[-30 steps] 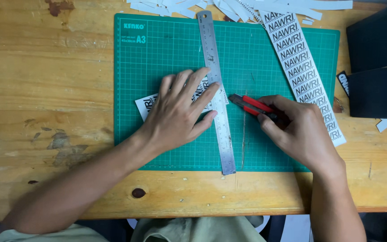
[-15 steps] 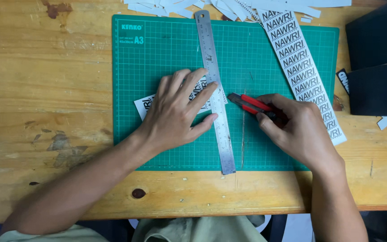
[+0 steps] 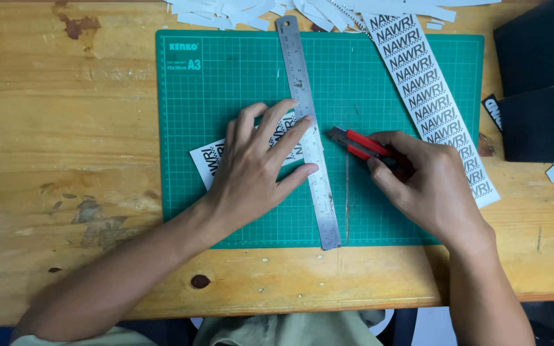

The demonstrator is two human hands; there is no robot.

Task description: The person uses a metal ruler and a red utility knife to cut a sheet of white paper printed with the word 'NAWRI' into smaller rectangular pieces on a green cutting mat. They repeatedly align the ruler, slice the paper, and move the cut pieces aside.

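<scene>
My left hand [image 3: 258, 168] lies flat, fingers spread, pressing a steel ruler [image 3: 308, 122] down over a small printed paper strip [image 3: 208, 159] on a green cutting mat [image 3: 226, 83]. The ruler runs from the mat's top edge down to its bottom edge, slightly tilted. My right hand [image 3: 428, 186] grips a red and black utility knife [image 3: 360, 144], whose tip sits on the mat just right of the ruler's edge, close to my left fingertips.
A long white printed strip [image 3: 434, 96] lies diagonally on the mat's right side. White paper offcuts [image 3: 302, 8] pile along the top edge. Two black boxes [image 3: 537, 83] stand at the right. The mat rests on a worn wooden table [image 3: 65, 128].
Both hands stay in nearly the same pose. The view has shifted slightly, so everything sits a little lower in the frame; the knife tip remains beside the ruler.
</scene>
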